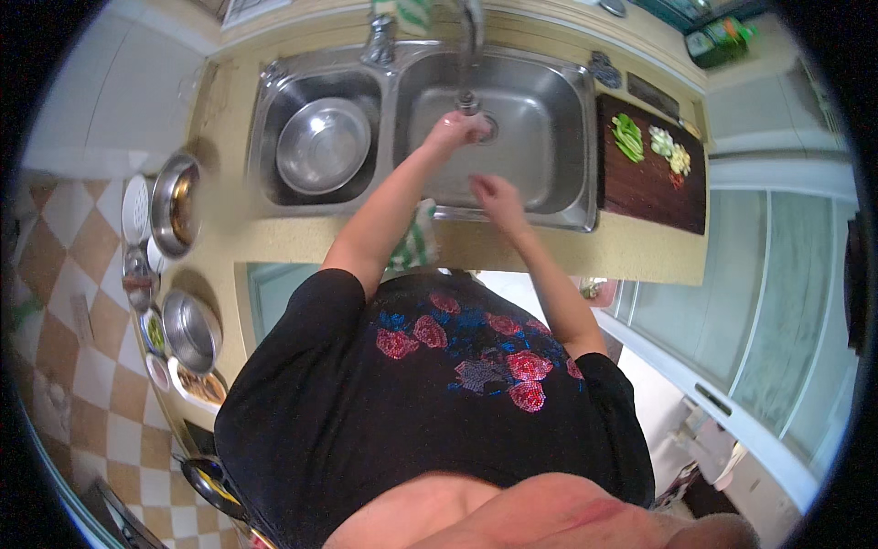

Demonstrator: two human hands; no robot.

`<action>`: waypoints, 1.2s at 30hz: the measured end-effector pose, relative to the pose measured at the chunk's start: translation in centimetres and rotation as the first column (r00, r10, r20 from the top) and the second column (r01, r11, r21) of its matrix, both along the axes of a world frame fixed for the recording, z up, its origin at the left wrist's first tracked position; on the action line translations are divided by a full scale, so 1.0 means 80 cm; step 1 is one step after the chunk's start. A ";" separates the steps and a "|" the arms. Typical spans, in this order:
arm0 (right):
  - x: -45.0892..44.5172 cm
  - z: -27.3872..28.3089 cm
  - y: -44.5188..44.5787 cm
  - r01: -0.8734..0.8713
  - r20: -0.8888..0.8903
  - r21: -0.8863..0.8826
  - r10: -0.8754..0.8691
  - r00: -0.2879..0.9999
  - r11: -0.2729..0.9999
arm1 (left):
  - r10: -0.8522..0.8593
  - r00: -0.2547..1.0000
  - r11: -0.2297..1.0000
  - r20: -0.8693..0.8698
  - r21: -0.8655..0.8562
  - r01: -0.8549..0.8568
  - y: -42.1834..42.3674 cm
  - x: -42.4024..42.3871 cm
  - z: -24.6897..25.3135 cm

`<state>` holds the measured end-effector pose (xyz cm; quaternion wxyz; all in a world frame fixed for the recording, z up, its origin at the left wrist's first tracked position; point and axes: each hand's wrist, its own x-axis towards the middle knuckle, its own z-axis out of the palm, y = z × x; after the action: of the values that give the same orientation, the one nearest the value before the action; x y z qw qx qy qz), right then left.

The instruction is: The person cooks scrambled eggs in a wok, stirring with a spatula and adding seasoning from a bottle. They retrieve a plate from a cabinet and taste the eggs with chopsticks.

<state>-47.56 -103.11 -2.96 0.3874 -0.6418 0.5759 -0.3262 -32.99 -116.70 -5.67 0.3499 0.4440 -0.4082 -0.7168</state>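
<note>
Beneath the spout of the kitchen faucet (468, 101), my left hand (461, 130) is over the drain of the right basin of the steel sink (549, 158); its fingers are blurred and partly hidden by the spout. My right hand (497, 199) is above the basin's near edge with its fingers loosely bent, and I see nothing in it. A metal bowl (324, 145) lies in the left basin. Between my forearms and my shirt, a green and white striped cloth (415, 240) hangs at the counter's front edge.
Right of the sink, a dark cutting board (651, 185) holds cut green and pale vegetables, with a cleaver (653, 95) behind it. Metal bowls (191, 329) and plates of food stand on the left counter. A green bottle (720, 42) is at the back right.
</note>
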 end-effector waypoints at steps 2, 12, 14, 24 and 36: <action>-0.004 0.023 -0.031 0.068 0.121 0.027 -0.071 0.990 0.997 | -0.019 0.999 1.000 0.037 -0.021 0.020 0.012 0.012 -0.006; -0.016 0.040 -0.166 0.129 0.262 -0.026 -0.118 0.958 0.991 | -0.073 0.980 0.976 0.187 -0.191 0.109 -0.006 -0.004 -0.002; -0.024 0.042 -0.180 0.089 0.163 -0.041 -0.081 0.983 0.995 | -0.110 0.883 0.935 0.456 -0.254 0.248 0.010 0.017 -0.006; -0.079 -0.006 -0.189 -0.088 -0.073 -0.090 0.081 0.994 0.992 | 0.603 0.095 0.781 0.792 -0.610 0.131 -0.001 0.107 -0.064; -0.098 0.053 -0.224 -0.165 0.044 -0.193 0.176 0.983 0.967 | 0.182 0.694 0.971 -0.697 0.240 -0.013 -0.025 -0.040 -0.093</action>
<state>-55.44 -121.05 1.26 0.3687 -0.7125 0.4731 -0.3642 -36.19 -118.74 -13.12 0.4679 0.1878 -0.1357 -0.8529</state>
